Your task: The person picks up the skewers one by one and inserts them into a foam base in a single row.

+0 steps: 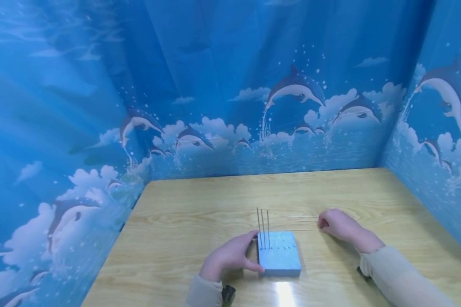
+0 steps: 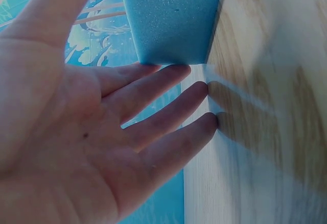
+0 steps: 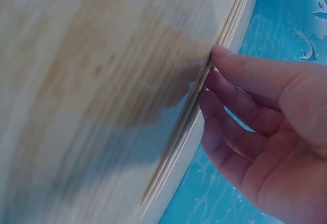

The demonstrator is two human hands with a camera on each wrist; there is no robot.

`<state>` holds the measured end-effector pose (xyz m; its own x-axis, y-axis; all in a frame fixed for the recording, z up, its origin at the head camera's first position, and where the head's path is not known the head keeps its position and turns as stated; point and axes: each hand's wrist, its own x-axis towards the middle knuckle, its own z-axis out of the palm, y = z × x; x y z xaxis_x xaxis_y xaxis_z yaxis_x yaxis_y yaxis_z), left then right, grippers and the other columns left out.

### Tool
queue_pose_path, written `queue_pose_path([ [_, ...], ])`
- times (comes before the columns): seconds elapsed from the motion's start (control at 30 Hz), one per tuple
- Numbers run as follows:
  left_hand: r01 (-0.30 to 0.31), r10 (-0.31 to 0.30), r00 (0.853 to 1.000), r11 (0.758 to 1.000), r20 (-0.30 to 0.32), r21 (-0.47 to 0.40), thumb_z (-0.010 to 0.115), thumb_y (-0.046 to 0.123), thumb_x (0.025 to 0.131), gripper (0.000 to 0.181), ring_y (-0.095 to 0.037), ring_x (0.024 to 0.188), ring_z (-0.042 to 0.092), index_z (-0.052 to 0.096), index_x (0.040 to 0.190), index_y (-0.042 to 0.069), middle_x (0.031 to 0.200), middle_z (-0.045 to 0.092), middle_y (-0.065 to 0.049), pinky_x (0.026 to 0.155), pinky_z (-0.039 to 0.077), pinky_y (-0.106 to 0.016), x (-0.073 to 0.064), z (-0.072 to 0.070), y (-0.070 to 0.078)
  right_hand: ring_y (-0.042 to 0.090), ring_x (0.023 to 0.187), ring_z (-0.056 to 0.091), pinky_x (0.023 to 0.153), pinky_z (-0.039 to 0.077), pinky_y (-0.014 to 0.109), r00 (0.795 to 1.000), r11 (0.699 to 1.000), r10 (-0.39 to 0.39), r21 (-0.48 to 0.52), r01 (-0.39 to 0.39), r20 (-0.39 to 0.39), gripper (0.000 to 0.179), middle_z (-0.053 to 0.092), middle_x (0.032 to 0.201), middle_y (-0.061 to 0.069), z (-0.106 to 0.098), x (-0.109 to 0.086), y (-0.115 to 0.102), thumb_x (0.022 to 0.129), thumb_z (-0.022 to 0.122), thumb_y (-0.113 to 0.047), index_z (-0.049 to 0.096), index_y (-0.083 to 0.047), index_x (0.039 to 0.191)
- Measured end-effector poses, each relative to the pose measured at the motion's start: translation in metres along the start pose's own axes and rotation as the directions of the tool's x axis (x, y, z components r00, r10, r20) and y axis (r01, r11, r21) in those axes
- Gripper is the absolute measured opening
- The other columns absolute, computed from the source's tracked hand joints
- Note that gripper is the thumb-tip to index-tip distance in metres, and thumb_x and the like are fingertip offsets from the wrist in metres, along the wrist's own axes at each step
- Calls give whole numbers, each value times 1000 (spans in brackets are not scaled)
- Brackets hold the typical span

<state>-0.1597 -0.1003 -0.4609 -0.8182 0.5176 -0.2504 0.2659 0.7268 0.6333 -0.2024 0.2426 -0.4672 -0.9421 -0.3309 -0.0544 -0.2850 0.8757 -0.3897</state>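
A light-blue foam block (image 1: pixel 280 260), dotted with small holes on top, sits on the wooden table. Three thin wooden sticks (image 1: pixel 268 226) stand upright in its left part. My left hand (image 1: pixel 232 254) holds the block at its left side, thumb at the near corner and index finger at the far one. Its other fingers are spread in the left wrist view, where two fingertips meet the block's edge (image 2: pixel 173 20). To the right, my right hand (image 1: pixel 339 224) pinches a thin stick between thumb and index finger, at a row of sticks (image 3: pixel 171 155) lying on the table.
More loose sticks (image 1: pixel 301 216) lie side by side behind and right of the block, pointing left from the right hand. Blue curtains (image 1: pixel 223 85) printed with dolphins rise at the table's back, left and right edges. The tabletop (image 1: pixel 192 204) has a light wood grain.
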Motion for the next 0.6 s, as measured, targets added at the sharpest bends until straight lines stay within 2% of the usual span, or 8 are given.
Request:
queue_pose_path([
  [0.37, 6, -6, 1000, 1000, 1, 4, 88, 48, 61, 116, -25, 145, 39, 30, 155, 14, 159, 38, -5, 120, 33, -47, 0, -1, 2, 9, 69, 56, 62, 51, 28, 998, 997, -66, -45, 65, -5, 10, 63, 75, -4, -3, -7, -1, 83, 71, -1, 66, -10, 79],
  [0.6, 5, -5, 1000, 1000, -4, -4, 89, 47, 62, 115, -25, 145, 38, 31, 155, 13, 158, 38, -6, 120, 33, -47, -1, -1, 2, 10, 68, 55, 61, 51, 29, 996, 995, -71, -73, 68, -44, 8, 63, 74, -3, -13, -11, -5, 84, 68, -1, 65, -7, 80],
])
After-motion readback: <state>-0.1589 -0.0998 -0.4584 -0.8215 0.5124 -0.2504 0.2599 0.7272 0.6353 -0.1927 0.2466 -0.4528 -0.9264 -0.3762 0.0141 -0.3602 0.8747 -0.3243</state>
